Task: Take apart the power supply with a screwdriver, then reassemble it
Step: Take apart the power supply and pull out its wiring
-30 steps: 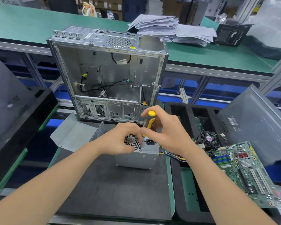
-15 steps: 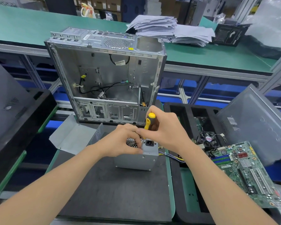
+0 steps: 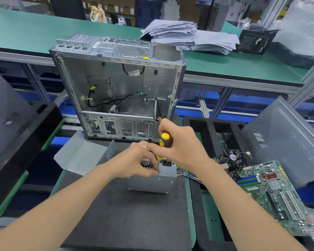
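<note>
Supply (image 3: 152, 182): is standing at frame centre on the dark mat (image 3: 125, 214), socket facing up.
Right hand (image 3: 182, 151): is clenching the screwdriver (image 3: 164, 140) by its yellow-black handle, shaft pointing down at the supply's top.
Left hand (image 3: 134, 163): is gripping the supply's top edge, fingers curling over the grille, just beside the shaft.
Hands: are touching each other.
Case (image 3: 116, 84): is standing open behind the supply.
Motherboard (image 3: 275, 192): is lying at lower right.

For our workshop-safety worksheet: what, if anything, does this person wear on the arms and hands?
Nothing shows. The left hand and right hand are bare, without gloves. Both arms are uncovered down to the picture's lower edge, so no sleeve or cuff is in view. Neither wrist carries a watch, bracelet or grounding strap. No ring shows on the visible fingers; some are hidden.
</note>
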The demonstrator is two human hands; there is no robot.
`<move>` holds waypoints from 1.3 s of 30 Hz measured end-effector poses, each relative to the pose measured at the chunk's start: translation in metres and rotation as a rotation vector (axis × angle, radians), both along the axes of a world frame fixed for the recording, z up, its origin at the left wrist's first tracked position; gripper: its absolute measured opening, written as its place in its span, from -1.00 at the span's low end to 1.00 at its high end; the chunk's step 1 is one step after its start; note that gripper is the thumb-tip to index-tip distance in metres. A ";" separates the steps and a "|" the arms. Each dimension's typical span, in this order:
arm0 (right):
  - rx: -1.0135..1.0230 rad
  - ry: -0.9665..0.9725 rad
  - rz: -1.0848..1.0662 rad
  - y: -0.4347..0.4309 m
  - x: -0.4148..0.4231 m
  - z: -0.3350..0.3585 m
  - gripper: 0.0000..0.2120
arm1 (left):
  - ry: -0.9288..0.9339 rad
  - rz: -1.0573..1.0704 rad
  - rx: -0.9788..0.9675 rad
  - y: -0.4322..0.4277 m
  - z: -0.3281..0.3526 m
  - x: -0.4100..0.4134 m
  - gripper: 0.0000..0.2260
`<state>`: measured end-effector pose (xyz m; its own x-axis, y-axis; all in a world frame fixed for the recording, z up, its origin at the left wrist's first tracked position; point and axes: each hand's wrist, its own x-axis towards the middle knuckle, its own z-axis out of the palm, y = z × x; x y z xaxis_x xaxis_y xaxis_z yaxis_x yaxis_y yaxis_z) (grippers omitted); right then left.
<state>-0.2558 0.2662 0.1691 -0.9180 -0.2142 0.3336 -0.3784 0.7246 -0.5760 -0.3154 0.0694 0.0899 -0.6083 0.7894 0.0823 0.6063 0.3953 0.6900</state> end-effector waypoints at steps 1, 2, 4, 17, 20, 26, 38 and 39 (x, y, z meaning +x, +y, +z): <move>0.020 0.015 0.034 -0.001 0.000 0.000 -0.69 | -0.009 -0.005 0.003 0.000 0.000 0.000 -0.90; 0.021 0.010 0.101 0.000 0.000 0.001 -0.76 | -0.017 -0.006 0.009 0.000 0.000 0.000 -0.87; -0.060 -0.093 0.277 0.004 0.000 0.007 -0.86 | -0.016 -0.013 0.027 0.000 0.001 0.000 -0.86; 0.154 0.093 -0.093 -0.007 -0.003 0.009 -0.45 | -0.057 -0.006 0.051 0.000 0.001 -0.004 -0.92; 0.119 0.089 0.055 -0.003 -0.004 0.009 -0.75 | -0.002 -0.014 0.077 0.001 0.001 -0.003 -0.91; -0.233 -0.299 0.372 0.014 -0.002 0.021 -0.80 | -0.010 -0.050 0.082 0.000 0.001 -0.002 -0.93; -0.256 -0.213 0.362 0.009 -0.004 0.011 -0.89 | -0.033 0.020 0.070 0.001 -0.003 -0.002 -0.89; -0.324 -0.292 0.445 0.012 -0.004 0.013 -0.88 | -0.062 0.020 0.080 0.000 -0.004 -0.001 -0.87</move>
